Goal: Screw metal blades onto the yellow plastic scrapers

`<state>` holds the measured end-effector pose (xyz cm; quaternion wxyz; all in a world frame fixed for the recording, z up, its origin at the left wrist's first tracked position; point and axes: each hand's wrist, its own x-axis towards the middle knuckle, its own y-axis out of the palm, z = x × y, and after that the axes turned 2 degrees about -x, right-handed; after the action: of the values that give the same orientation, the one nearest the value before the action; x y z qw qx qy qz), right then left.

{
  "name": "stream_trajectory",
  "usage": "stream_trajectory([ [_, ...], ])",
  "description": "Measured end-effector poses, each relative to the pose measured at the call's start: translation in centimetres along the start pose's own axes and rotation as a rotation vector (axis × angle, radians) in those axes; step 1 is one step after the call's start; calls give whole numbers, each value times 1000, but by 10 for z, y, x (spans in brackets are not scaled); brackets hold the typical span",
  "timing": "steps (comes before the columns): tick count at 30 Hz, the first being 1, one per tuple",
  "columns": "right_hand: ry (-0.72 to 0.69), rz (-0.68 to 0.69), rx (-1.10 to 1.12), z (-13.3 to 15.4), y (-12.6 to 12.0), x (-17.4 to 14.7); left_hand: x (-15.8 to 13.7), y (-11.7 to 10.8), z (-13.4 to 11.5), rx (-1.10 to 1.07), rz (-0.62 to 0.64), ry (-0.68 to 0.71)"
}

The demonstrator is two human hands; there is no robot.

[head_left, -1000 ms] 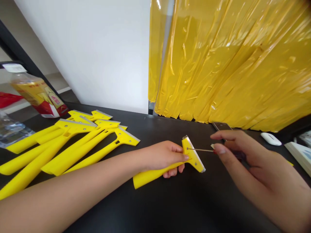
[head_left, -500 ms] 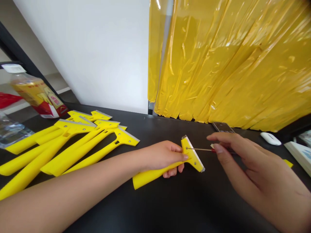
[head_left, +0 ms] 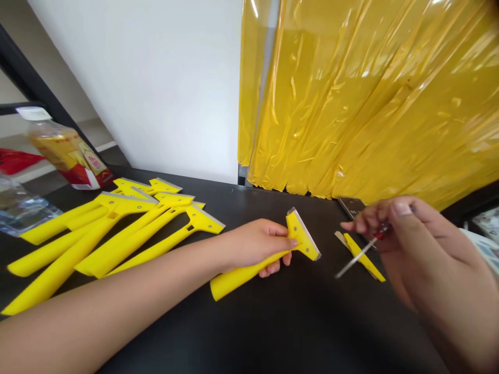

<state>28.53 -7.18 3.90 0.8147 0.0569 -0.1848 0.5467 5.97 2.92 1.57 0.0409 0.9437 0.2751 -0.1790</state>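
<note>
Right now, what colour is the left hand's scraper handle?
Bright yellow scraper handle, seen in the head view.

A yellow, metal-edged scraper is gripped, head toward two o'clock; at its three o'clock, a thin-shafted screwdriver is held apart, tip toward eight.

Held scraper: yellow, silver edge | screwdriver: silver rod, red part | other scrapers: yellow, silver edges | table: black | wall: white | plastic sheet: yellow | phone: dark, white numbers | bottle: gold and red, white cap
</note>
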Motion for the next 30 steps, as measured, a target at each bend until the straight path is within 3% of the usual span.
stream_trajectory([
  [2,106,69,64,-5,1,4,-11,3,-8,301,-155,75],
  [5,398,320,-66,-11,7,5,-25,11,-11,798,-379,315],
  [7,517,447,-174,-14,13,2,-27,18,-6,1030,-437,406],
  [11,548,558,-261,-26,22,-2,-21,26,9,1300,-461,419],
  [16,576,569,-250,-39,22,1,-12,20,22,1372,-446,390],
  [21,624,581,-54,-30,12,8,-12,13,24,1320,-437,397],
  [23,568,554,-173,-26,0,14,-14,12,22,1311,-443,389],
  [25,471,520,-439,-29,-18,22,-16,12,20,1298,-450,378],
  [30,449,639,-972,-50,-59,41,-21,10,14,1136,-490,370],
])
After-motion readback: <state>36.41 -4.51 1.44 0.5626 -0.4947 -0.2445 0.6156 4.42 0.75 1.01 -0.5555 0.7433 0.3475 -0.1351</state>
